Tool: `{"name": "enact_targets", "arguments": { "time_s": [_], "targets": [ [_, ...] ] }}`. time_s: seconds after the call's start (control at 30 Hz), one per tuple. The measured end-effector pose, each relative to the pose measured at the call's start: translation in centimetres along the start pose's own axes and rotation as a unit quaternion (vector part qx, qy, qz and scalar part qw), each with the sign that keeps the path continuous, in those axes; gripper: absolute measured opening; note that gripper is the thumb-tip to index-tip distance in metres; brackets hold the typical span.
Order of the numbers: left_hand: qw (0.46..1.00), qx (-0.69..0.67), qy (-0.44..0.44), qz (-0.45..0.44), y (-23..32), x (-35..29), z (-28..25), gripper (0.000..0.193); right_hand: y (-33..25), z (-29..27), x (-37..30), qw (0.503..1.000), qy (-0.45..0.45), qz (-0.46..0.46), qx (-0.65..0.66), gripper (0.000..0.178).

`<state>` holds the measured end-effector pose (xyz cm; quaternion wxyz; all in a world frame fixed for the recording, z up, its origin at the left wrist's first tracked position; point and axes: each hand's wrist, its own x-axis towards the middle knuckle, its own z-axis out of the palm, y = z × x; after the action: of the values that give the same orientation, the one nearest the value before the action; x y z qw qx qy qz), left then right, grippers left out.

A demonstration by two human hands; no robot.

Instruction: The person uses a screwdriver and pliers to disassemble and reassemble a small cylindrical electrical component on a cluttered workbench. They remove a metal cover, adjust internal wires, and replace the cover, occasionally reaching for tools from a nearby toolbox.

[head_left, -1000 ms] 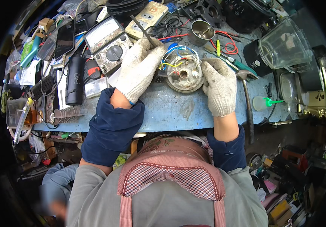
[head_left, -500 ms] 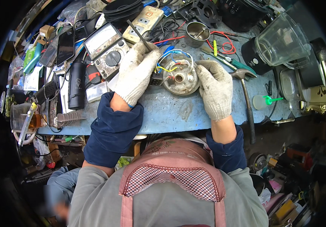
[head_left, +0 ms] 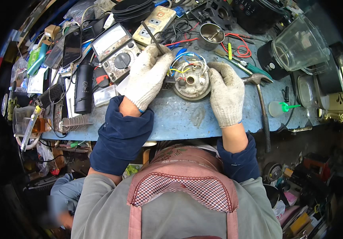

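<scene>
A round metal appliance base (head_left: pixel 194 90) lies on the blue bench with a ringed hole at its middle. Blue, white, yellow and red wires (head_left: pixel 181 59) loop over its upper side. My left hand (head_left: pixel 149 75), in a dirty white knit glove, is closed around a slim dark rod-like tool (head_left: pixel 151 34) that points up and left; its lower end is hidden by the fingers. That hand sits left of the base, beside the wires. My right hand (head_left: pixel 227 91), gloved too, has bent fingers pinched at the base's right rim, its fingertips partly hidden.
An analog multimeter (head_left: pixel 119 59) and a power strip (head_left: pixel 154 26) stand left and behind. A metal cup (head_left: pixel 211 36) sits behind the base. To the right are a hammer (head_left: pixel 261 95), a green-capped bottle (head_left: pixel 277 108) and a clear blender jug (head_left: pixel 299 46).
The whole view has shifted slightly, moving the bench things a little to the right. Wires over the base lie a bit differently. Both hands keep nearly the same places and grips.
</scene>
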<state>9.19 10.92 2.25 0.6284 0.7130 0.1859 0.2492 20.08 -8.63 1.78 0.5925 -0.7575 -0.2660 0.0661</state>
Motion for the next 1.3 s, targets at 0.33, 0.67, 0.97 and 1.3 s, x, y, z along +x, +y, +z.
{"name": "enact_targets", "arguments": {
  "time_s": [0.33,0.67,0.97,1.3],
  "targets": [
    [1.000,0.001,-0.004,0.013,0.0,0.1,0.1,0.022,1.0,0.9,-0.2,0.985,0.060,-0.110,-0.119,0.019],
    [1.000,0.008,-0.001,0.008,0.2,-0.1,0.2,0.020,0.5,0.9,-0.4,0.976,0.069,-0.132,-0.158,0.018],
    [1.000,0.024,-0.005,0.013,0.1,-0.1,-0.1,0.022,0.3,1.0,-0.5,0.972,0.072,-0.147,-0.168,0.018],
    [1.000,0.022,-0.002,0.004,0.4,-0.3,0.0,0.022,0.7,0.8,-0.6,0.978,0.067,-0.135,-0.142,0.023]
  ]
}}
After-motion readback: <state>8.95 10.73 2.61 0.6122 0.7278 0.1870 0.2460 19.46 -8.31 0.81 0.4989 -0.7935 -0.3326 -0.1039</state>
